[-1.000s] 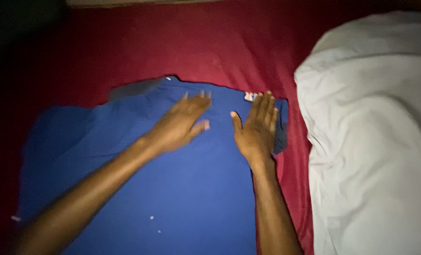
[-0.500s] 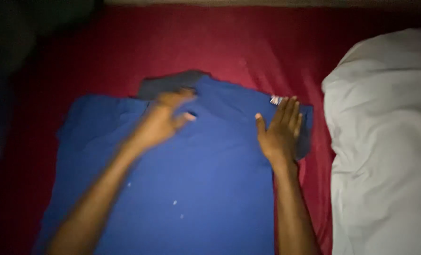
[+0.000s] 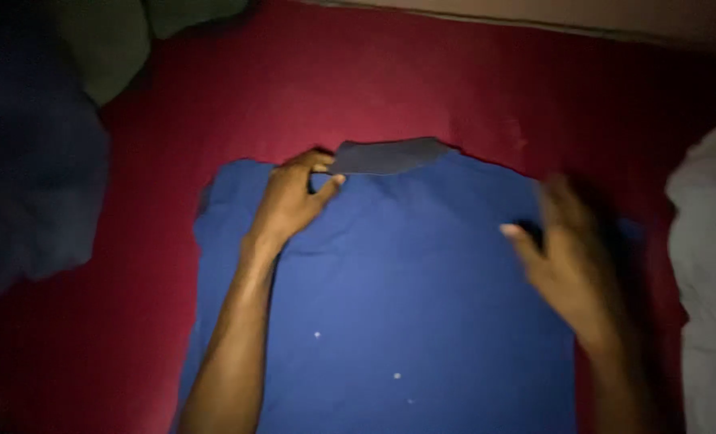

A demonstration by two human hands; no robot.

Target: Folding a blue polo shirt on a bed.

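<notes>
A blue shirt [image 3: 406,305] with a dark grey collar [image 3: 386,156] lies flat on a red sheet [image 3: 422,80]. My left hand [image 3: 294,201] pinches the shirt's fabric right at the left end of the collar, thumb and fingers closed on it. Blurred by motion, my right hand [image 3: 571,257] hovers with spread fingers over the shirt's right shoulder area; it holds nothing.
A white cloth bundle [image 3: 707,273] lies at the right edge. A dark blue cloth heap [image 3: 28,185] sits at the left, with a pale greenish cloth [image 3: 117,40] behind it. A light strip [image 3: 583,18] runs along the bed's far edge.
The view has shifted, so the shirt now sits more to the right. My left hand went from sweeping the shirt to pinching at the collar. My right hand lifted off the fabric and moved rightwards.
</notes>
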